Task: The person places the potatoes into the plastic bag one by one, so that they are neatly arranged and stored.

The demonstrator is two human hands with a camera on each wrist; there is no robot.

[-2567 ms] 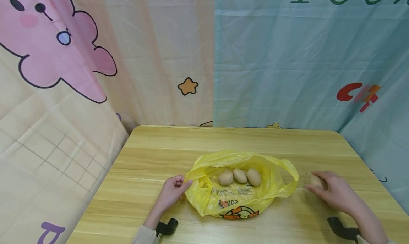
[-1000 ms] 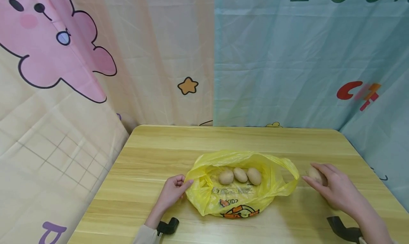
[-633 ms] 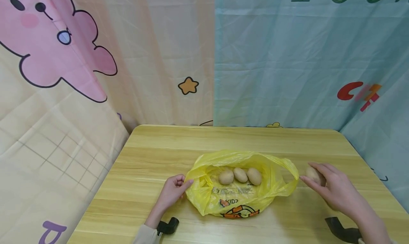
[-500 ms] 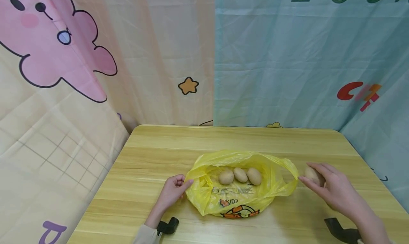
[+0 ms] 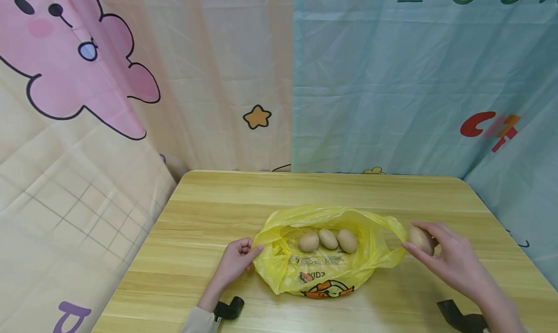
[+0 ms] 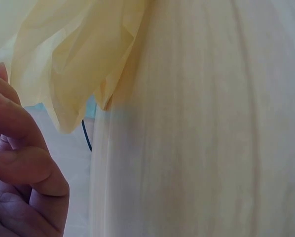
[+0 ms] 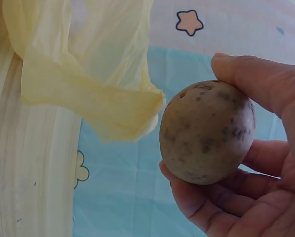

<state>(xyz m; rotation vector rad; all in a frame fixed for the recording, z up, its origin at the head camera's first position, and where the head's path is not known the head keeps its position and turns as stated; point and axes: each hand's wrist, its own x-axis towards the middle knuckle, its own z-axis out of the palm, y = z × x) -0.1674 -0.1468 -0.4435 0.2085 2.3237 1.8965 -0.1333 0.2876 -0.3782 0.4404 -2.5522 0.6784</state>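
A yellow plastic bag (image 5: 283, 272) lies on the table with its mouth open. Inside it sit three potatoes in a row, the middle potato (image 5: 328, 239) a little smaller. My left hand (image 5: 235, 260) pinches the bag's left rim between thumb and curled fingers; in the left wrist view the bag's edge (image 6: 73, 74) hangs beside those fingers. A brown, dark-speckled potato (image 7: 206, 133) is gripped between thumb and fingers of my right hand (image 5: 453, 255). It is held right at the bag's right handle loop (image 5: 398, 229).
The wooden table (image 5: 209, 192) has rounded back corners. Patterned curtains (image 5: 370, 81) hang behind it and at both sides. Each wrist wears a black camera mount, such as the left mount (image 5: 229, 309).
My right hand has lifted the potato off the table at the right and carried it left to the bag's handle. The left hand and bag have stayed nearly still.
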